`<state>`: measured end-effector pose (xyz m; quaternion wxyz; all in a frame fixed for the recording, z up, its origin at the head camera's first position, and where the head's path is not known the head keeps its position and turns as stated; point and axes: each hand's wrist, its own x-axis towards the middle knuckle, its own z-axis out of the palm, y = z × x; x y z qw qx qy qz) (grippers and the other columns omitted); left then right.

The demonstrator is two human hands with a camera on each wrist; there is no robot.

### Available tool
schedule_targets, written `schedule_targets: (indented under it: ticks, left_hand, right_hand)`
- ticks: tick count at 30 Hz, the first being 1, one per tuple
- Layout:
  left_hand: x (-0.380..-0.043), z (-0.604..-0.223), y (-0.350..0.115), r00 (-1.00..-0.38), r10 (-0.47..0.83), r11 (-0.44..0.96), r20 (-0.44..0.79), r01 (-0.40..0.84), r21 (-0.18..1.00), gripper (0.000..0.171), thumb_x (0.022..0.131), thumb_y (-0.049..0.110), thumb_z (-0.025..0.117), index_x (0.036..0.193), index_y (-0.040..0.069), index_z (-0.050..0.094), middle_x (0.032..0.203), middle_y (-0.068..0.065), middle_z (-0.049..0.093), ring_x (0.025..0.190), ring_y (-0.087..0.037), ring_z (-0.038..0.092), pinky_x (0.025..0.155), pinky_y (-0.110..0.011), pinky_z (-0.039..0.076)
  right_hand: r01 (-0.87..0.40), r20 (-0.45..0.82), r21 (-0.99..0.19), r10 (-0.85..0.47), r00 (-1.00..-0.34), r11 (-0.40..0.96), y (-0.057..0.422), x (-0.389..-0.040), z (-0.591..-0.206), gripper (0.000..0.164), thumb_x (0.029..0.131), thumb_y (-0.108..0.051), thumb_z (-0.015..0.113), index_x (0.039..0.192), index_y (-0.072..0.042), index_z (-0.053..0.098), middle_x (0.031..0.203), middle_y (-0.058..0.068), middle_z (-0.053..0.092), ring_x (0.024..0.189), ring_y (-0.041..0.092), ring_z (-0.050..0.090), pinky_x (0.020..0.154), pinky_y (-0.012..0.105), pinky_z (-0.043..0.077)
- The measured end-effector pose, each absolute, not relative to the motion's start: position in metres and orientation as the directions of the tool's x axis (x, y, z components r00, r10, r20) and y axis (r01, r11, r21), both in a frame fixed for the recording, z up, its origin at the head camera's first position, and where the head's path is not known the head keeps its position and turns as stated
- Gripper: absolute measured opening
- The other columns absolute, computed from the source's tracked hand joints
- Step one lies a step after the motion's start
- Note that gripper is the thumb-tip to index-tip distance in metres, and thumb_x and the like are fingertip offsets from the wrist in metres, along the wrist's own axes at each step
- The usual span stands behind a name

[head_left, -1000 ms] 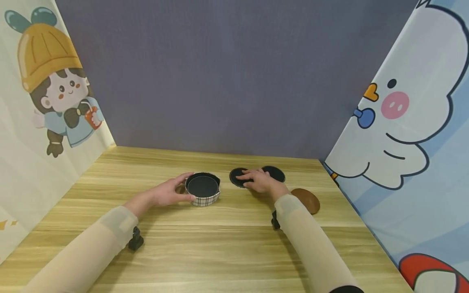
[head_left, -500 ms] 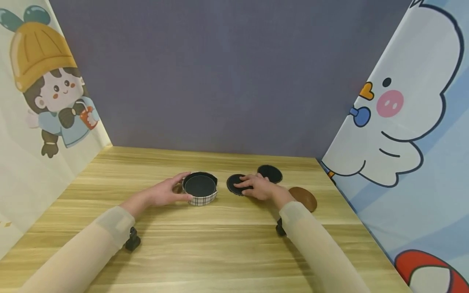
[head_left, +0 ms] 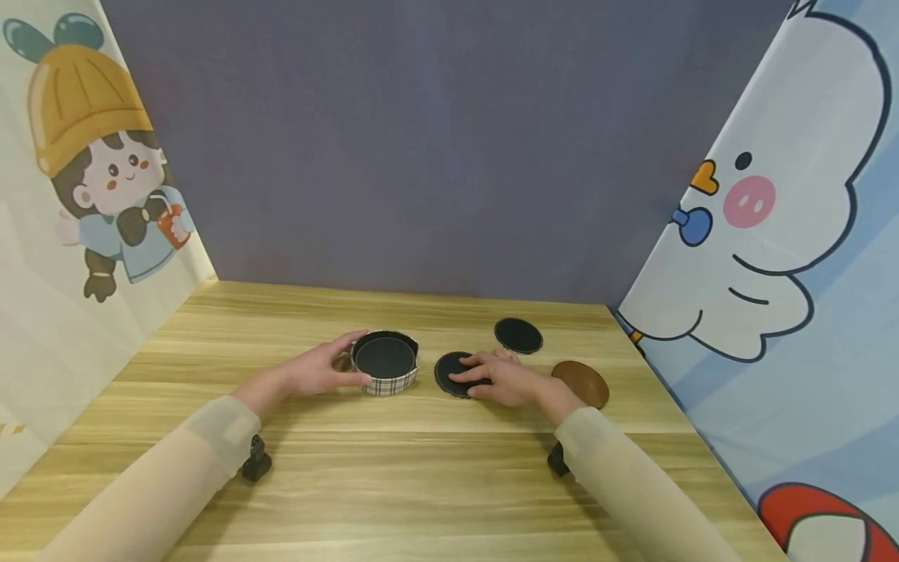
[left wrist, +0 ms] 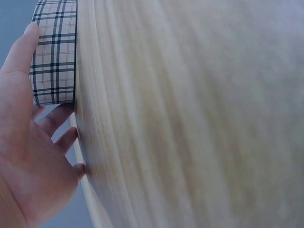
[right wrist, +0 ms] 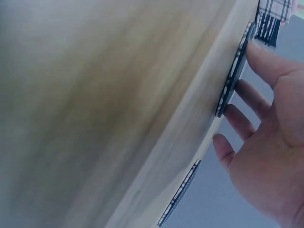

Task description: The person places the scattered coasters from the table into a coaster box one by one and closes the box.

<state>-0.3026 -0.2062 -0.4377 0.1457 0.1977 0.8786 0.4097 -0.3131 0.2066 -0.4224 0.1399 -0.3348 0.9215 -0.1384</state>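
Observation:
A round coaster holder (head_left: 395, 384) with a plaid side wall and a black disc inside stands on the table. My left hand (head_left: 309, 371) holds it from the left, thumb on the near side and index finger around the back. In the left wrist view my thumb lies against the plaid wall (left wrist: 54, 57). To the right, a black round coaster (head_left: 449, 380) lies flat. The extended fingers of my right hand (head_left: 511, 379) rest on its top. A light-and-dark patterned edge of that coaster (right wrist: 232, 71) shows in the right wrist view.
A second black coaster (head_left: 518, 336) lies farther back, beyond my right hand. A brown oval object (head_left: 581, 383) sits to the right, close to my right wrist. A grey panel (head_left: 421, 156) closes off the back of the wooden table (head_left: 393, 484); printed panels flank both sides.
My right hand has slid the black coaster across the table toward me, away from the second coaster. My left hand and the holder have stayed in place.

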Motion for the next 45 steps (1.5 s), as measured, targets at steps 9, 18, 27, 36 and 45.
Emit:
schedule_targets:
  ticks: [9,18,27,36,45]
  left_hand:
    - [-0.302,-0.438,-0.205,-0.880,0.466,0.594,-0.090,0.235,0.770,0.108,0.098,0.051,0.082,0.178,0.018,0.017,0.174,-0.033,0.032,0.159,-0.058,0.035,0.115,-0.062,0.055]
    - [-0.302,-0.437,-0.205,-0.885,0.456,0.600,-0.093,0.228,0.767,0.108,0.097,0.052,0.082,0.178,0.019,0.017,0.173,-0.033,0.035,0.158,-0.058,0.036,0.118,-0.066,0.050]
    - [-0.301,-0.437,-0.205,-0.886,0.455,0.604,-0.089,0.234,0.762,0.109,0.097,0.054,0.082,0.178,0.020,0.017,0.173,-0.031,0.037,0.158,-0.057,0.037,0.126,-0.073,0.037]
    - [-0.302,-0.439,-0.205,-0.883,0.461,0.602,-0.090,0.237,0.763,0.109,0.098,0.055,0.081,0.178,0.019,0.016,0.174,-0.032,0.033,0.159,-0.058,0.036,0.130,-0.073,0.029]
    - [-0.302,-0.439,-0.206,-0.885,0.457,0.618,-0.087,0.246,0.746,0.109,0.097,0.056,0.081,0.178,0.019,0.017,0.174,-0.032,0.035,0.159,-0.057,0.036,0.129,-0.075,0.027]
  right_hand:
    - [-0.601,-0.174,-0.366,-0.686,-0.706,0.711,0.210,-0.292,-0.420,0.046,0.112,-0.034,0.066,0.156,-0.043,0.060,0.176,0.000,0.042,0.155,0.036,0.037,0.126,0.076,0.026]
    - [-0.614,-0.200,-0.334,-0.691,-0.695,0.715,0.208,-0.278,-0.417,0.053,0.112,-0.031,0.066,0.162,-0.042,0.053,0.177,0.001,0.039,0.162,0.041,0.030,0.129,0.076,0.022]
    - [-0.618,-0.201,-0.317,-0.687,-0.698,0.720,0.209,-0.277,-0.416,0.055,0.111,-0.028,0.067,0.162,-0.043,0.053,0.179,0.004,0.035,0.165,0.041,0.027,0.130,0.074,0.022]
    - [-0.582,-0.223,-0.394,-0.688,-0.690,0.712,0.213,-0.284,-0.419,0.053,0.111,-0.028,0.068,0.160,-0.043,0.056,0.184,0.010,0.023,0.168,0.046,0.022,0.132,0.074,0.020]
    - [-0.601,-0.198,-0.381,-0.696,-0.690,0.703,0.213,-0.282,-0.418,0.052,0.109,-0.032,0.071,0.159,-0.042,0.058,0.180,0.012,0.031,0.166,0.046,0.028,0.129,0.077,0.023]
